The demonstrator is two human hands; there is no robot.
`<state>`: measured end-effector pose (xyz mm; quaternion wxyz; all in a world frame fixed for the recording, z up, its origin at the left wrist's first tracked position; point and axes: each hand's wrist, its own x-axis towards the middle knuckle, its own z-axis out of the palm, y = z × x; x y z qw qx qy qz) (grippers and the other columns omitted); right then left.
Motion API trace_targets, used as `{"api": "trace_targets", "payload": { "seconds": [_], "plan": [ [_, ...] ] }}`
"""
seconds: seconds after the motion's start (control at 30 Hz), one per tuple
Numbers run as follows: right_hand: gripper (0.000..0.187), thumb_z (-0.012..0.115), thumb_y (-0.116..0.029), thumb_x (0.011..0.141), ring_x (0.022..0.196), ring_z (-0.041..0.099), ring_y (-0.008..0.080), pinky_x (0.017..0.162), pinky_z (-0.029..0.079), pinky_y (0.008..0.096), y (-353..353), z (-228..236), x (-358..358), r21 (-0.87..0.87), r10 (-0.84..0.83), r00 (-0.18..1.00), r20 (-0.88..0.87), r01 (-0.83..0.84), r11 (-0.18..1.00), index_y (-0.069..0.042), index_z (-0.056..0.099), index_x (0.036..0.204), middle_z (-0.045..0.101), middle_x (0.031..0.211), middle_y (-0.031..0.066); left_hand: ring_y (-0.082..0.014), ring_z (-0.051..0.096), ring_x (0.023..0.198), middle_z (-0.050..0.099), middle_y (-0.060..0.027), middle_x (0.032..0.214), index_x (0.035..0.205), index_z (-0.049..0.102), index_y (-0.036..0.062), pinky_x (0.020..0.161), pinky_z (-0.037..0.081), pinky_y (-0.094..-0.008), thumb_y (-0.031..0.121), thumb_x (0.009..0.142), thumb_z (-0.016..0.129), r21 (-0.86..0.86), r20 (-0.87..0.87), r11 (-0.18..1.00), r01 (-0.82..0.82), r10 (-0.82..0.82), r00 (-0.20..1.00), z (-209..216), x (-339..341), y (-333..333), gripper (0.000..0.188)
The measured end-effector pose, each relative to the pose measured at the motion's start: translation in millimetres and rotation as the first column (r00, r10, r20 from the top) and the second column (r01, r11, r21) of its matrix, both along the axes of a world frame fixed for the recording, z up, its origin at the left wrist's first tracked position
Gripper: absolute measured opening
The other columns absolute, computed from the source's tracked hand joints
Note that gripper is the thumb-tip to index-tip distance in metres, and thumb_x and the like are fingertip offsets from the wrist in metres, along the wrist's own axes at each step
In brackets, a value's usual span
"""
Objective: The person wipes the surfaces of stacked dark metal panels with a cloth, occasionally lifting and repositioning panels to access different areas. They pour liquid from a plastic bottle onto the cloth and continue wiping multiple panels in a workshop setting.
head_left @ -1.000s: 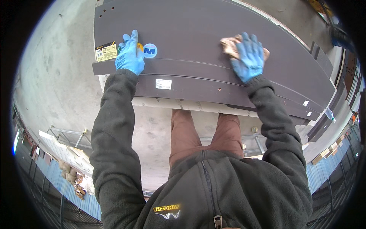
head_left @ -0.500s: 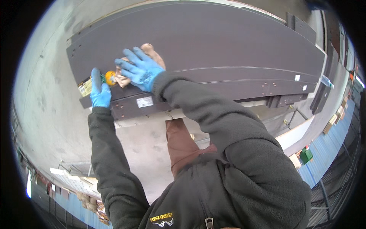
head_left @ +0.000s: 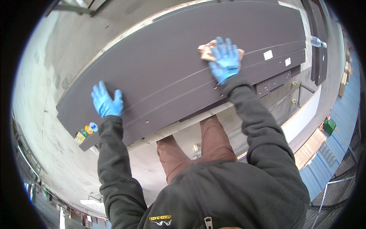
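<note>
A long dark brown panel (head_left: 160,53) lies across the work surface in front of me. My right hand (head_left: 224,63), in a blue glove, is spread flat over a crumpled tan cloth (head_left: 207,51) and presses it on the panel; cloth shows on both sides of the fingers. My left hand (head_left: 106,101), also gloved in blue, lies on the panel toward its left end, fingers apart, holding nothing. Close to my left sleeve, round stickers (head_left: 89,129) in blue, orange and green sit in a row beside a yellowish label (head_left: 79,138).
Along the panel's near side run narrower dark boards (head_left: 274,81) with small holes. White labels (head_left: 268,55) are stuck near the right end. Beyond it, a clear plastic bottle (head_left: 317,42) lies by more dark boards (head_left: 319,57). A green container (head_left: 329,125) stands farther right.
My right hand has moved far to the right with the cloth. My left hand has left the stickers and label and now rests on the panel's face. The whole view has shifted.
</note>
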<state>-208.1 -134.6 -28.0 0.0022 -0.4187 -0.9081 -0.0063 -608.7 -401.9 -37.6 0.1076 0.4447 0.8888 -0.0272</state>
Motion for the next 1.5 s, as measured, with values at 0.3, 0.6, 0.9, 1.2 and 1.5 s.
{"api": "trace_targets", "payload": {
  "seconds": [0.3, 0.6, 0.9, 1.2, 1.5],
  "plan": [
    [0.05, 0.062, -0.033, 0.095, 0.152, 0.04, 0.0381, 0.125, 0.027, 0.0623, 4.1, -12.9, 6.2, -0.324, 0.241, 0.937, -0.254, -0.317, 0.891, -0.019, 0.063, 0.143, 0.05, 0.161, 0.0105, -0.059, 0.014, 0.158, 0.011, -0.0399, 0.171, 0.169, 0.015, 0.0001, 0.13, 0.02, -0.0577, 0.069, 0.078, 0.079, -0.439, 0.063, 0.891, -0.119, 0.163, 0.985, 9.3, 102.9, 130.8, 0.131],
    [0.049, 0.069, -0.034, 0.089, 0.137, 0.052, 0.0427, 0.111, 0.04, 0.0575, 202.7, -20.8, 219.3, 0.222, -0.189, 0.974, -0.124, 0.213, 0.952, -0.011, 0.067, 0.132, 0.054, 0.154, 0.017, -0.0569, 0.014, 0.159, 0.01, -0.0386, 0.172, 0.17, 0.013, 0.001, 0.131, 0.019, -0.0555, 0.066, 0.078, 0.083, -0.481, 0.061, 0.868, -0.122, 0.172, 0.983, -4.4, 91.0, 129.8, 0.132],
    [0.059, 0.056, -0.047, 0.102, 0.16, 0.026, 0.0372, 0.13, 0.016, 0.061, 129.3, -14.3, 129.3, -0.253, 0.054, 0.998, -0.033, -0.06, 0.965, -0.02, 0.054, 0.155, 0.034, 0.173, 0.0091, -0.0505, 0.026, 0.156, 0.027, -0.0315, 0.169, 0.167, 0.028, 0.0052, 0.128, 0.025, -0.0546, 0.051, 0.082, 0.084, -0.186, 0.105, 0.947, 0.263, -0.247, 0.963, 22.5, 236.9, 215.9, 0.111],
    [0.065, 0.062, -0.042, 0.098, 0.157, 0.033, 0.0397, 0.128, 0.022, 0.0607, 262.6, -22.0, 271.1, -0.153, 0.062, 0.997, -0.052, -0.069, 0.986, -0.019, 0.05, 0.157, 0.037, 0.171, 0.0102, -0.0526, 0.009, 0.161, 0.01, -0.0388, 0.171, 0.167, 0.015, -0.0074, 0.133, 0.012, -0.0519, 0.057, 0.081, 0.085, -0.402, 0.137, 0.911, 0.094, -0.041, 0.99, 17.2, 375.1, 316.3, 0.128],
    [0.061, 0.063, -0.044, 0.1, 0.147, 0.047, 0.043, 0.119, 0.039, 0.0575, 475.2, -60.1, 556.8, 0.293, -0.348, 0.936, -0.053, 0.348, 0.891, -0.014, 0.056, 0.152, 0.044, 0.166, 0.0151, -0.0464, 0.007, 0.163, 0.007, -0.0353, 0.173, 0.167, 0.013, -0.0067, 0.134, 0.014, -0.0456, 0.045, 0.081, 0.09, -0.54, 0.112, 0.842, 0.011, 0.059, 0.992, 21.7, 380.1, 335.8, 0.127]
  ]
}}
